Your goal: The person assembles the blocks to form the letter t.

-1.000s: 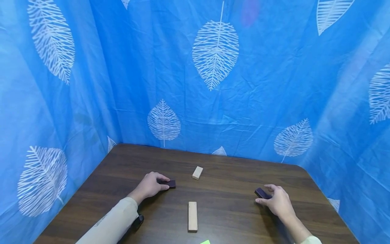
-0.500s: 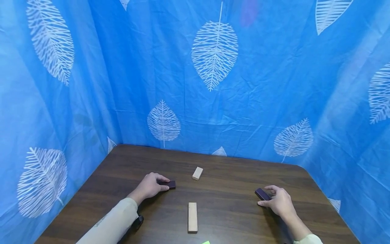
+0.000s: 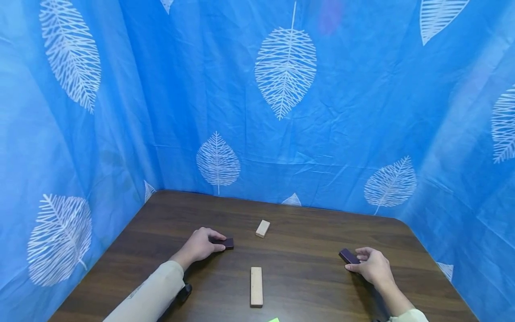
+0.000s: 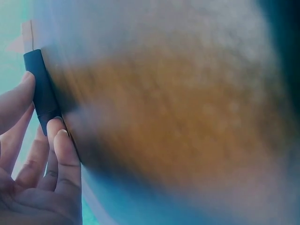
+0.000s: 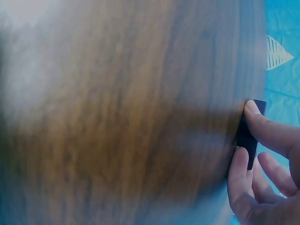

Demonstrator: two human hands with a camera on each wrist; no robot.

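- A brown wood-grained table [image 3: 306, 255] is backed and flanked by blue curtains [image 3: 342, 134] printed with white leaves.
- At its left, a dark block [image 3: 229, 243] is pinched by the left hand [image 3: 199, 244].
- At its right, another dark block [image 3: 348, 256] is pinched by the right hand [image 3: 373, 266].
- Whether the wood is touched cannot be made out for certain.

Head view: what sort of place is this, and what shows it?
Probably a screened-off tabletop workspace: a blue leaf-patterned curtain hangs behind and beside a wood-grain table, where the left hand holds a dark block.
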